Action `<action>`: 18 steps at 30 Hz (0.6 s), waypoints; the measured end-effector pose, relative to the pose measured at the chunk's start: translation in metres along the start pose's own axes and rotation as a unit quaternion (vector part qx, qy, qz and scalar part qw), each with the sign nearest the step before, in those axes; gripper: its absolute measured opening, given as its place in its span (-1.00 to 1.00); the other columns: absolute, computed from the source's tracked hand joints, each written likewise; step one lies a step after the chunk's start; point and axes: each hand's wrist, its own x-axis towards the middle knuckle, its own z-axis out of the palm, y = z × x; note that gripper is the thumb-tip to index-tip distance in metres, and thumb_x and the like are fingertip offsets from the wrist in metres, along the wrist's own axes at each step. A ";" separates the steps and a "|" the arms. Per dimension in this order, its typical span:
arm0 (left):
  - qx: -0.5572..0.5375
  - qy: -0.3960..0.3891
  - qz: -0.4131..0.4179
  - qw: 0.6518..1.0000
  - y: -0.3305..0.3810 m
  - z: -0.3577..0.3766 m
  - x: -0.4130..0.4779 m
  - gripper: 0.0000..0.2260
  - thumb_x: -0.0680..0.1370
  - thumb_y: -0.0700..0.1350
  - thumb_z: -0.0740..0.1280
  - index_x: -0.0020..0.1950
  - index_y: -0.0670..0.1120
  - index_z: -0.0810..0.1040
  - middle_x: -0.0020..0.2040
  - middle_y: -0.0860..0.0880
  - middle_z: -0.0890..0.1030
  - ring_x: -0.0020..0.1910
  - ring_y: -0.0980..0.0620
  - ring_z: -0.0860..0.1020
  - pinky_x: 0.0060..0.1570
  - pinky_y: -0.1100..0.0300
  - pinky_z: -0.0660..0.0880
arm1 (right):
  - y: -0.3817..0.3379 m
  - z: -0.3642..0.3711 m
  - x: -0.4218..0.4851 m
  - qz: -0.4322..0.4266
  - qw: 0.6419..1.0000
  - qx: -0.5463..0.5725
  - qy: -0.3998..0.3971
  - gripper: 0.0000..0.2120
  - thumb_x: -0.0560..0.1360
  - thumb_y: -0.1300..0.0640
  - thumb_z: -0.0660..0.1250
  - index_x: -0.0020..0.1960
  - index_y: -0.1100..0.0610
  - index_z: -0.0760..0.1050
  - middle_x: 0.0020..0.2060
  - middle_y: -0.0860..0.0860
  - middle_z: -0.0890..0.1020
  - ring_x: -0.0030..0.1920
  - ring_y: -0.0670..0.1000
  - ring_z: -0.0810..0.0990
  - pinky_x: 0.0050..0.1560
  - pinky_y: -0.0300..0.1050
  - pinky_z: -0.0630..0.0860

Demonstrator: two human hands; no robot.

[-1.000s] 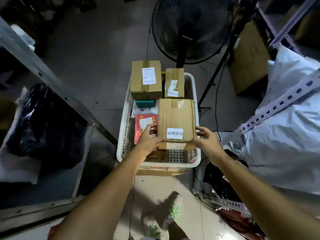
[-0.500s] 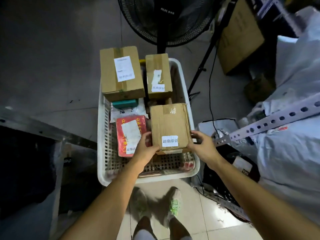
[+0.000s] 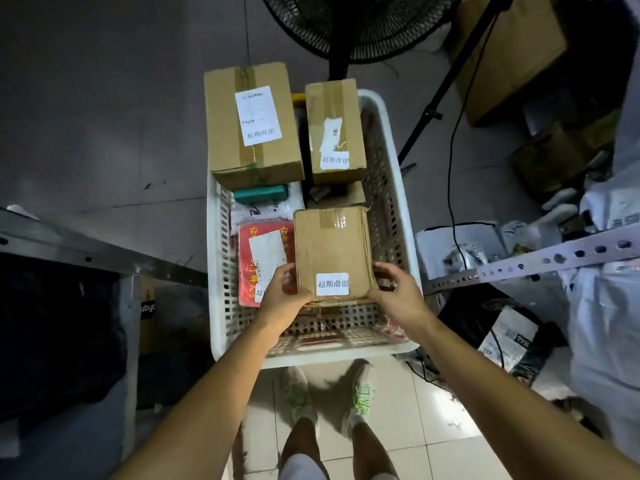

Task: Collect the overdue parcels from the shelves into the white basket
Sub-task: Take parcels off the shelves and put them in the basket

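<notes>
**Operator:** What am I holding?

**Spotter:** Your left hand (image 3: 280,299) and right hand (image 3: 398,292) both grip a small cardboard box (image 3: 332,247). One hand is on each side, with the fingers curled round its near corners. The box is plain brown card, flat-topped and sealed with glossy clear tape, and its edges are a little crumpled. It sits inside the white basket (image 3: 391,168), at the near right. I can't tell whether it rests on the parcels beneath.

**Operator:** Any writing?

**Spotter:** A white sticker at its near edge reads 超期滞留. At the basket's far end a large box (image 3: 249,126) and a narrow box (image 3: 334,126) rise above the rim. Both are taped, and their white labels show the same characters upside down to you.

**Operator:** What's around it?

**Spotter:** In the basket's left half a red packet (image 3: 266,265) with a white label lies just beside your box, partly under your left hand. Beyond the packet is a green block (image 3: 260,194). The basket is moulded plastic with slotted walls. A black fan (image 3: 353,26) stands past its far end. To its right are a perforated metal rail (image 3: 554,258), a black cable (image 3: 453,168) and white sacks (image 3: 606,306).
</notes>
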 end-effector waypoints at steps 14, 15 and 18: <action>0.003 -0.020 -0.005 1.000 -0.007 0.050 0.020 -0.37 0.47 -0.35 0.45 0.46 0.01 0.36 0.36 -0.05 0.50 0.28 -0.08 0.52 0.27 -0.10 0.52 | 0.020 -0.028 0.013 0.005 0.998 -0.026 0.055 -0.41 0.49 0.38 0.37 0.45 0.03 0.37 0.22 -0.05 0.52 -0.18 -0.11 0.58 -0.19 -0.26 0.55; -0.002 -0.019 -0.005 1.000 -0.009 0.051 0.022 -0.37 0.47 -0.35 0.45 0.46 0.01 0.35 0.36 -0.06 0.50 0.28 -0.09 0.53 0.26 -0.10 0.52 | 0.020 -0.025 0.016 0.005 0.998 -0.028 0.054 -0.41 0.50 0.39 0.37 0.46 0.03 0.37 0.22 -0.06 0.52 -0.15 -0.10 0.59 -0.16 -0.24 0.56; 0.007 -0.021 0.005 1.000 -0.012 0.052 0.028 -0.37 0.48 -0.33 0.46 0.48 -0.01 0.33 0.32 -0.01 0.50 0.24 -0.07 0.54 0.23 -0.04 0.54 | 0.021 -0.020 0.025 0.008 0.998 -0.038 0.057 -0.42 0.51 0.40 0.34 0.46 0.04 0.36 0.26 -0.06 0.51 -0.01 -0.09 0.58 0.00 -0.19 0.60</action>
